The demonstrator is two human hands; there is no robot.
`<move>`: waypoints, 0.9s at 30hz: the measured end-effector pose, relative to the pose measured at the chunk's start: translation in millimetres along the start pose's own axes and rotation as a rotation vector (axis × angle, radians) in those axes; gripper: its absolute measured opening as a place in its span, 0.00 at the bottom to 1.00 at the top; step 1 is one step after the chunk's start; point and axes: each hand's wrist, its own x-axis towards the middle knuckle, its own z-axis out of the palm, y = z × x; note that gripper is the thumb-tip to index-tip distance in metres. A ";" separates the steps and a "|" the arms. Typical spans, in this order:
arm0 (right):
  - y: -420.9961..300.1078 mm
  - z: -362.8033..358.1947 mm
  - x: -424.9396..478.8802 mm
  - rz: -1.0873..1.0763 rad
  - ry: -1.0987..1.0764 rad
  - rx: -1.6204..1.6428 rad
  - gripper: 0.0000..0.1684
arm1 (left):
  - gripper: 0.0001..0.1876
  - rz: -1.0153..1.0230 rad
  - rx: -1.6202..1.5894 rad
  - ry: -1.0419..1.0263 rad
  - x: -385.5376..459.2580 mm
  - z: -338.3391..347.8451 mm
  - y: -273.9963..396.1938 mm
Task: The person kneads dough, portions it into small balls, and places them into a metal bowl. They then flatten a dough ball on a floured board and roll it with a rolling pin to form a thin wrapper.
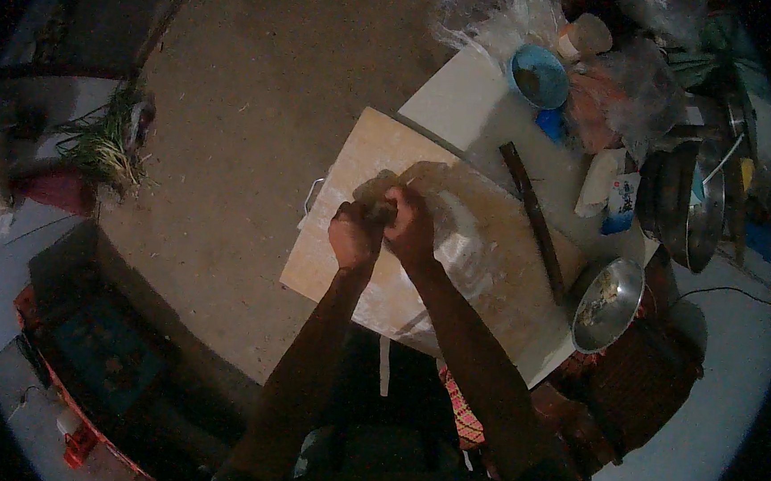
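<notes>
Above a wooden board [334,257] dusted with white flour [459,239], both my hands meet at the fingers. My left hand [354,238] and my right hand [411,223] are curled around a small lump of what looks like dough [379,210], mostly covered by the fingers. Dark shadow falls on the board just beyond them, so the lump's full outline is unclear. A dark rolling stick [533,217] lies along the board's right side, apart from my hands.
A metal bowl [609,306] with pale food scraps stands at the right corner. On the white tabletop [456,98] behind are a blue bowl [546,94], clear plastic bags [502,14] and a white-and-blue packet [621,202]. Green stalks [107,147] lie far left.
</notes>
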 end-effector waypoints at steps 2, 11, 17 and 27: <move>-7.7 -0.4 3.5 0.022 0.010 0.082 0.14 | 0.13 -0.052 -0.155 -0.010 0.2 0.3 -9.9; 13.6 -20.3 -34.5 0.284 -0.113 0.411 0.17 | 0.16 -0.028 -0.371 0.089 -21.8 -8.5 9.0; 20.9 -2.5 -17.3 0.051 -0.002 -0.011 0.20 | 0.10 -0.019 -0.117 0.026 0.6 1.2 5.1; -10.7 -23.8 -34.6 0.132 -0.121 0.224 0.10 | 0.18 0.014 -0.252 0.115 -29.3 -16.1 -0.1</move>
